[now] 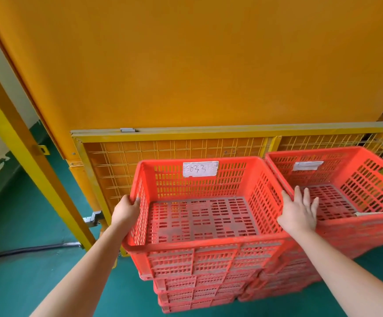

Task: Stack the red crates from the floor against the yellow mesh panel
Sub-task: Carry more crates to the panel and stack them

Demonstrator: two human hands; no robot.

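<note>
Two stacks of red crates stand side by side on the green floor [26,282], backs against the yellow mesh panel [117,161]. The top crate [231,179] of the left stack shows only its slotted, dust-grey floor. A white label [200,168] with handwriting I cannot read is on its far wall. The right crate [368,175] has a second label [308,165], also unreadable, and a pale strip [368,212] lying at the near edge of its floor. The left grip [127,208] curls over the top crate's left rim. The right grip [300,211] is spread flat, fingers apart, at the rim where the two crates meet. At least four nested crates show in the left stack. The right stack runs off the picture's edge and its layers blur together.
</note>
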